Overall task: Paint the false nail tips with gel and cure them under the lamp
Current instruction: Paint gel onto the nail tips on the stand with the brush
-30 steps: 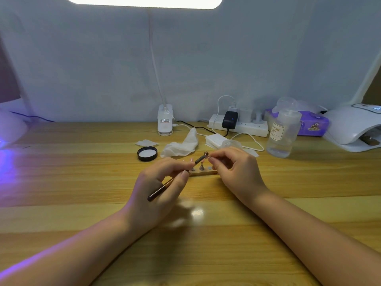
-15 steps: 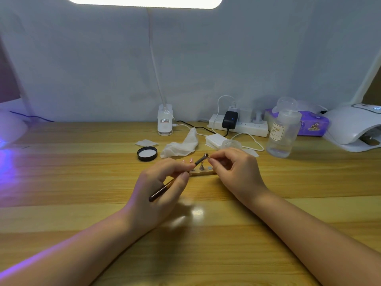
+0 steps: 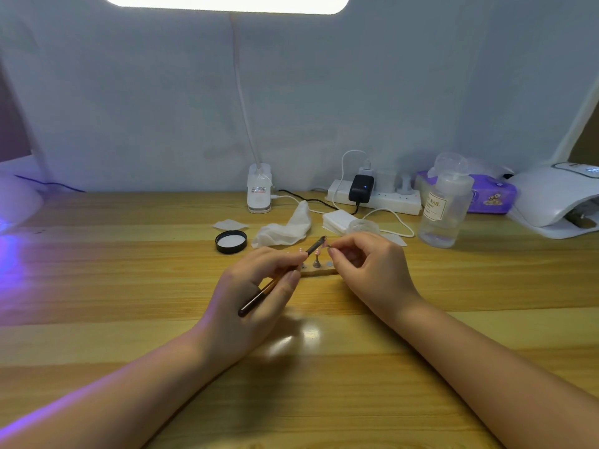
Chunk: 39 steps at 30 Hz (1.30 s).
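My left hand (image 3: 256, 296) grips a dark gel brush (image 3: 259, 294), whose tip reaches up and right to a small nail tip on a stand (image 3: 328, 245). My right hand (image 3: 369, 270) pinches that stand between thumb and forefinger. Just below, a small wooden holder (image 3: 319, 271) lies on the table and carries further stands with pink nail tips (image 3: 317, 254). A white curing lamp (image 3: 557, 199) sits at the far right, and another lamp (image 3: 16, 202) glows purple at the far left.
A black jar lid (image 3: 231, 242), a crumpled white wipe (image 3: 285, 228), a stack of cotton pads (image 3: 337, 218) and a clear pump bottle (image 3: 445, 209) stand behind the hands. A power strip (image 3: 385, 197), a desk lamp base (image 3: 259, 192) and a purple wipes pack (image 3: 489, 194) line the wall.
The brush tip has shifted slightly against the nail tip. Both hands stay in nearly the same place.
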Tool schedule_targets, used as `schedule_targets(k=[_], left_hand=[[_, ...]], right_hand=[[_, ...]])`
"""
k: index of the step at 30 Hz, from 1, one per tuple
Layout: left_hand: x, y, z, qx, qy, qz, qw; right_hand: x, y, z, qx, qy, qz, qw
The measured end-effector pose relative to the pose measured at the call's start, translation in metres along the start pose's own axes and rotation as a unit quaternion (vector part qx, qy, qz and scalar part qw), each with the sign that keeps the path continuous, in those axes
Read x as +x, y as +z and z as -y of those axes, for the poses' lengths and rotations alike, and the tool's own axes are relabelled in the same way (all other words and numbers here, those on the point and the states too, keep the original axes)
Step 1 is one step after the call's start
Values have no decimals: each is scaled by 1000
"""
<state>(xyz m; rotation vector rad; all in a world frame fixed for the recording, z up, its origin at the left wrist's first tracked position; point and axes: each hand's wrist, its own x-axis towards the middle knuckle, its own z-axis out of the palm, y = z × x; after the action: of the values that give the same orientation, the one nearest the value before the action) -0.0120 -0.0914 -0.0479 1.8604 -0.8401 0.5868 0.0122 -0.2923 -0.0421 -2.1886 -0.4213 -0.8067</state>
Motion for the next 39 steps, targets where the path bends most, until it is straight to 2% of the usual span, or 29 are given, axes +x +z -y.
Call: schedule_targets(k=[7, 16, 22, 30, 39], left_hand=[[-2, -2, -4, -42, -42, -34, 998], [-1, -1, -4, -24, -14, -14, 1000], [-2, -4, -8, -34, -37, -27, 998], [0, -2, -9, 4, -3, -20, 1000], [-2, -5, -11, -11, -47, -46, 998]], right_hand=[[0, 0, -1, 7, 11, -2, 1000], [0, 1, -1, 6, 4, 14, 1000], [0, 0, -1, 16, 9, 5, 1000], [-1, 1, 0, 15, 7, 10, 1000], [0, 0, 0, 21, 17, 7, 1000]])
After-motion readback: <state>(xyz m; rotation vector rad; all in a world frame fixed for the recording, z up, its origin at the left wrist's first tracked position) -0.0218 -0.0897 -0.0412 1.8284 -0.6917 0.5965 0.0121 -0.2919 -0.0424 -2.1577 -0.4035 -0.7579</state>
